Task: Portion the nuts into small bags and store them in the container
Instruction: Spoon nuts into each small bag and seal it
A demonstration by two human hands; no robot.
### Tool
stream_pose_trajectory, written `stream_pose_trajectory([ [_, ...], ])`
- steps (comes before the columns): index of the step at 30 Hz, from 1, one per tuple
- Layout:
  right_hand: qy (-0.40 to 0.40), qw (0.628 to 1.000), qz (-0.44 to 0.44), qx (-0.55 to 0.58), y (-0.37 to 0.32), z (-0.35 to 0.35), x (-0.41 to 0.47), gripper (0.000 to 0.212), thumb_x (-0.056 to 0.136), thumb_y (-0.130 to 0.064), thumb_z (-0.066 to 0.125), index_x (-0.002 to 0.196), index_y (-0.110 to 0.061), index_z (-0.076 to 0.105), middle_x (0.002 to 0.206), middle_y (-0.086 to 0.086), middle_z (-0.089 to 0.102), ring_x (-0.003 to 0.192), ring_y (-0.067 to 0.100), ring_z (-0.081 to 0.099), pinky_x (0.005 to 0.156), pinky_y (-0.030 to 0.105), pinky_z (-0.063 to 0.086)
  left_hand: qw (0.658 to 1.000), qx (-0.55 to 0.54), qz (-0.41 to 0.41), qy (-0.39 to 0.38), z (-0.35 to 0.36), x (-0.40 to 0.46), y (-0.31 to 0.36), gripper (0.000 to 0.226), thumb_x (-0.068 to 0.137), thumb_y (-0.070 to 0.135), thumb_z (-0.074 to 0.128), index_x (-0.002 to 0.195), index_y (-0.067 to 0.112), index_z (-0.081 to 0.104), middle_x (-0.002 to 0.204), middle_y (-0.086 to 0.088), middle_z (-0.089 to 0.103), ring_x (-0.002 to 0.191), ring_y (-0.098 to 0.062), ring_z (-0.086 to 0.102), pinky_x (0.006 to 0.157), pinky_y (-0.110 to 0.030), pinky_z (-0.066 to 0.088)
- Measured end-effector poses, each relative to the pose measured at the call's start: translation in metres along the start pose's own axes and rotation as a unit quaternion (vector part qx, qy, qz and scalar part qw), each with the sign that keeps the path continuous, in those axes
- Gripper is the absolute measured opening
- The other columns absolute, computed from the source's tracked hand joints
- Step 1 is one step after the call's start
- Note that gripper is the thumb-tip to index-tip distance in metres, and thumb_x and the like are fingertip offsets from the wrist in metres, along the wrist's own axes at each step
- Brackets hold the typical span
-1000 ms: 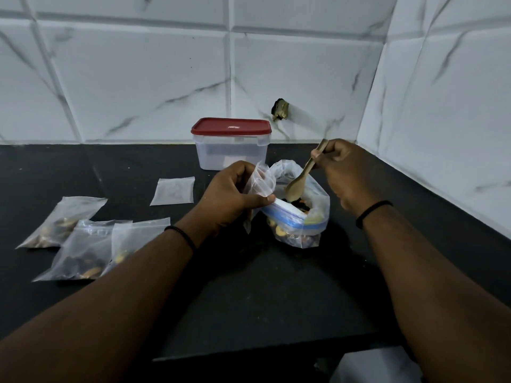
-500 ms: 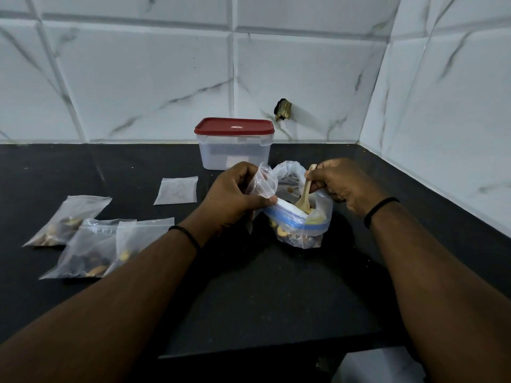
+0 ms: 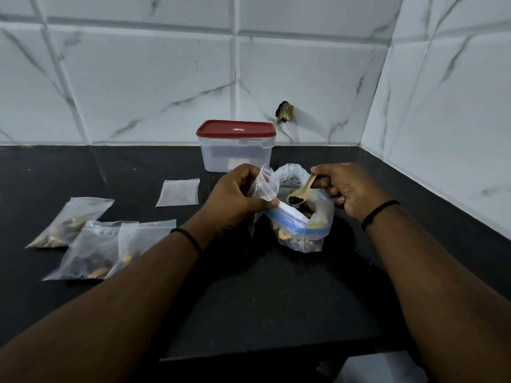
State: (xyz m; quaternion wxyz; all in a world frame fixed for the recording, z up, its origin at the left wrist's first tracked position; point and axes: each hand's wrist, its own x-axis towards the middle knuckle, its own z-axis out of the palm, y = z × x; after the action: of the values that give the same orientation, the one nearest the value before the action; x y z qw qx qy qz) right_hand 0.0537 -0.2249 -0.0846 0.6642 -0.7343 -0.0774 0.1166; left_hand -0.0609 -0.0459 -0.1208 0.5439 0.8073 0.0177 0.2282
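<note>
- The black surface fills the lower view and meets white marble-patterned wall tiles at 12 o'clock and along the 3 o'clock side
- The container, clear-walled with a red lid pressed on, stands at 12 o'clock from the hands, close to the back wall
- The large bag of nuts sits upright on the surface just at 5 o'clock from the container, its mouth rolled open with a blue zip band showing; pale and dark nuts show through its side
- Three filled small bags lie flat at 9 o'clock from the large bag, well apart from it; the two nearer ones overlap, the third lies just beside them at 10 o'clock
- One empty small bag lies flat between the filled bags and the container
- The left hand has its fingers curled and its thumb pinching the open small bag, held up with its mouth touching the large bag's rim at 9 o'clock
- The right hand grips the handle of a wooden spoon between thumb and curled fingers, at 3 o'clock from the large bag
- The spoon's bowl tilts down toward 8 o'clock, carries a dark load of nuts, and hangs over the large bag's mouth just beside the small bag's opening
- Each wrist wears a thin black band
</note>
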Motion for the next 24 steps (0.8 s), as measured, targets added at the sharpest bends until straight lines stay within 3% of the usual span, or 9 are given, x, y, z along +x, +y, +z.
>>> stream_pose_trajectory([
  [3,0.033,0.998,-0.029,0.055,-0.003,0.000,0.002,0.014,0.091,-0.018,0.065,0.078,-0.013,0.062,0.045,-0.005,0.060,0.031,0.002,0.030,0.030,0.013,0.019,1.000,-0.009,-0.001,0.000,0.000,-0.001,0.000,0.044,0.071,0.010,0.086,0.109,0.008,0.063,0.102,-0.001,0.072,0.094,-0.015,0.068,0.083,-0.024,0.057],
  [7,0.062,0.988,-0.089,0.109,-0.011,0.007,-0.003,0.014,0.092,-0.024,0.067,0.081,-0.017,0.064,0.081,0.009,0.073,0.041,0.005,0.036,0.034,0.016,0.026,1.000,-0.021,-0.003,-0.010,0.001,-0.002,0.002,0.046,0.071,0.009,0.086,0.110,0.007,0.062,0.103,-0.002,0.072,0.094,-0.015,0.069,0.078,-0.020,0.057],
  [10,0.061,0.979,-0.162,0.104,-0.013,0.015,-0.012,0.016,0.093,-0.025,0.069,0.081,-0.015,0.064,0.077,0.007,0.070,0.043,0.007,0.043,0.037,0.017,0.032,1.000,-0.029,-0.003,-0.010,0.002,-0.002,0.002,0.045,0.071,0.009,0.085,0.110,0.005,0.062,0.105,-0.006,0.072,0.097,-0.021,0.068,0.081,-0.027,0.058],
  [13,-0.017,0.950,-0.306,0.059,-0.013,0.019,-0.021,0.005,0.092,-0.019,0.069,0.088,-0.017,0.068,0.090,0.010,0.075,0.054,0.006,0.059,0.050,0.018,0.043,0.999,-0.037,-0.001,-0.001,0.004,-0.002,0.001,0.043,0.072,0.008,0.085,0.108,0.002,0.062,0.104,-0.013,0.072,0.098,-0.030,0.068,0.085,-0.039,0.058],
  [14,-0.053,0.931,-0.359,0.044,-0.014,0.019,-0.024,0.001,0.091,-0.016,0.071,0.091,-0.015,0.070,0.095,0.011,0.076,0.064,0.006,0.065,0.057,0.017,0.047,0.999,-0.039,0.000,0.001,0.004,-0.001,0.000,0.042,0.072,0.008,0.085,0.107,0.002,0.063,0.103,-0.013,0.072,0.095,-0.028,0.069,0.083,-0.038,0.058],
  [16,-0.081,0.900,-0.428,0.018,-0.014,0.020,-0.027,0.013,0.088,-0.010,0.072,0.099,-0.004,0.073,0.098,0.011,0.076,0.082,0.009,0.071,0.071,0.016,0.051,0.999,-0.038,0.001,-0.002,0.004,0.000,0.001,0.042,0.072,0.009,0.085,0.108,0.005,0.063,0.102,-0.008,0.073,0.092,-0.019,0.070,0.081,-0.031,0.058],
  [18,-0.073,0.895,-0.439,0.025,-0.016,0.020,-0.028,0.016,0.087,-0.008,0.072,0.101,-0.001,0.073,0.096,0.011,0.074,0.080,0.006,0.070,0.072,0.015,0.051,0.999,-0.032,-0.002,-0.004,0.004,0.000,0.002,0.046,0.071,0.011,0.086,0.110,0.008,0.062,0.103,-0.005,0.073,0.094,-0.019,0.070,0.082,-0.030,0.058],
  [21,-0.021,0.921,-0.370,0.118,-0.016,0.013,-0.021,0.008,0.090,-0.014,0.071,0.094,-0.008,0.069,0.083,0.012,0.067,0.056,0.006,0.052,0.048,0.020,0.040,0.999,-0.039,0.001,-0.001,0.003,-0.001,0.001,0.048,0.070,0.008,0.086,0.111,0.004,0.061,0.103,-0.007,0.073,0.096,-0.022,0.070,0.082,-0.029,0.058],
  [24,0.078,0.945,-0.287,0.139,-0.012,0.001,-0.005,0.009,0.092,-0.020,0.071,0.089,-0.012,0.066,0.079,0.011,0.065,0.048,0.009,0.044,0.040,0.021,0.035,1.000,-0.030,0.008,0.000,0.001,-0.002,0.000,0.048,0.069,0.007,0.087,0.109,0.003,0.061,0.102,-0.007,0.073,0.094,-0.020,0.070,0.082,-0.027,0.058],
])
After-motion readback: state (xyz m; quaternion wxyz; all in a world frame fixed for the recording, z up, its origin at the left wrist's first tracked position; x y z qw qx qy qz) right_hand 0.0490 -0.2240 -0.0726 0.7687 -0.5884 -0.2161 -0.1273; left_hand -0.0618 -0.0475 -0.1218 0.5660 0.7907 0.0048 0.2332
